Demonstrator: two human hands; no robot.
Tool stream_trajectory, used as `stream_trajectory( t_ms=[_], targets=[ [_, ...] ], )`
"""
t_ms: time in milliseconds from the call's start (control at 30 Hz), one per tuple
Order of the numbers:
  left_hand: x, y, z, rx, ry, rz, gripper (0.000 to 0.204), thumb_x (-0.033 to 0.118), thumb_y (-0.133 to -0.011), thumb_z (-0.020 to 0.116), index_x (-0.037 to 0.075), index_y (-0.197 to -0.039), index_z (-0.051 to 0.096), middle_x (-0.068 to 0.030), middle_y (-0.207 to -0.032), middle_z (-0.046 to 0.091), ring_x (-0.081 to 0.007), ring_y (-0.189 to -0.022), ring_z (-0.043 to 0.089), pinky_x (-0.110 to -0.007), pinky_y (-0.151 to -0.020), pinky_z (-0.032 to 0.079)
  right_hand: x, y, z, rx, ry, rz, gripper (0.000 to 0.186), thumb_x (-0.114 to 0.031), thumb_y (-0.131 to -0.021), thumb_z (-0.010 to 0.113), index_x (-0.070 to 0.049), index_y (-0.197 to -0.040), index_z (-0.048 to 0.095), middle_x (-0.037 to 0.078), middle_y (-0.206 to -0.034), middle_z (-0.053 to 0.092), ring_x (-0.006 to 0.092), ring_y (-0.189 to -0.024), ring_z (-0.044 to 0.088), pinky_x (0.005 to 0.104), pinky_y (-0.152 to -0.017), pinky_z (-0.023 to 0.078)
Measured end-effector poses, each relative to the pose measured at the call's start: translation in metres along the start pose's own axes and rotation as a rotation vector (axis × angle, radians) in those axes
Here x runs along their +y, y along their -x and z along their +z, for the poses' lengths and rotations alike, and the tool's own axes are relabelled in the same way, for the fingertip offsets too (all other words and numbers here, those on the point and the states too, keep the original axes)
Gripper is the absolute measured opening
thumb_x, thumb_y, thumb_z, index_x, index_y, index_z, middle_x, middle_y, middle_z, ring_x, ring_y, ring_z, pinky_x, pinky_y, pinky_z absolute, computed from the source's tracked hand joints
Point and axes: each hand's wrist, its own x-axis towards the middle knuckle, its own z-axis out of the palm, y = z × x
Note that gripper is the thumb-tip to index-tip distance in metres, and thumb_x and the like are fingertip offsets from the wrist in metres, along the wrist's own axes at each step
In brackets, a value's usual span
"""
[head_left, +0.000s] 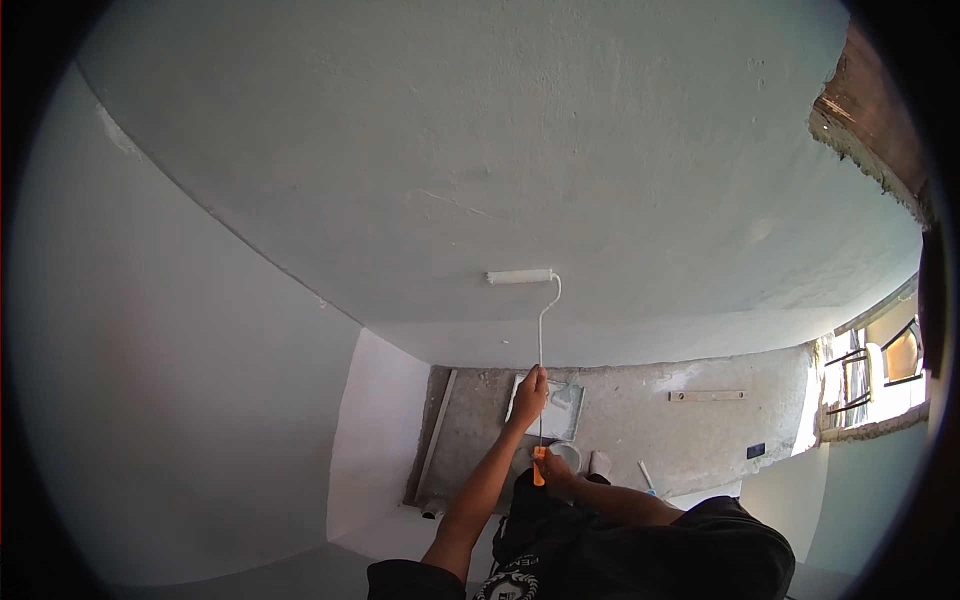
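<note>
A paint roller with a white sleeve [520,277] rests against or very near the grey-white wall [600,180] in front of me. Its thin metal rod runs down toward my body. Partway along that rod, my left hand [530,398] is closed around the metal. Lower down, my right hand [553,466] grips the orange handle [539,472] near my waist. The left arm is stretched farther forward, while the right elbow is bent. Whether the sleeve presses on the wall I cannot tell.
On the concrete floor [630,410] lie a white paint-smeared tray [566,397], a pale bar like a spirit level [708,396] and a small dark box [755,451]. A bucket [565,455] stands by my feet. Chairs [900,355] show through a rough opening at right; another wall [180,350] rises at left.
</note>
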Motion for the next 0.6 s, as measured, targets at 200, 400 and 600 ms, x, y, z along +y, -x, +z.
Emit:
stream_trajectory(
  t_ms=[200,400,600],
  targets=[
    [0.082,-0.002,-0.007,0.064,-0.01,0.159,0.035,0.035,-0.105,0.04,0.008,-0.084,0.043,0.004,-0.057,0.039,-0.0064,-0.049,0.041,-0.025,-0.045,0.036,-0.051,0.002,-0.04,0.057,0.007,-0.047,0.043,-0.04,-0.1,0.047,0.003,-0.102,0.052,0.021,-0.084,0.069,0.0409,-0.08,0.067,0.0495,-0.071,0.051],
    [0.264,-0.017,-0.046,-0.045,-0.022,0.316,0.037,0.034,-0.106,0.037,0.007,-0.081,0.04,0.0001,-0.056,0.037,-0.0101,-0.048,0.038,-0.029,-0.048,0.035,-0.183,0.001,-0.113,0.129,-0.181,-0.311,0.041,-0.039,-0.102,0.043,0.0,-0.097,0.055,0.018,-0.078,0.067,0.0401,-0.075,0.066,0.0462,-0.07,0.052],
    [0.193,-0.019,-0.033,0.054,-0.093,0.307,0.039,0.034,-0.107,0.036,0.009,-0.078,0.038,0.0032,-0.058,0.035,-0.0067,-0.049,0.034,-0.026,-0.047,0.032,-0.131,-0.013,-0.072,0.204,-0.148,-0.213,0.043,-0.04,-0.102,0.042,0.002,-0.099,0.052,0.018,-0.079,0.069,0.0398,-0.076,0.067,0.048,-0.068,0.052]
  ],
)
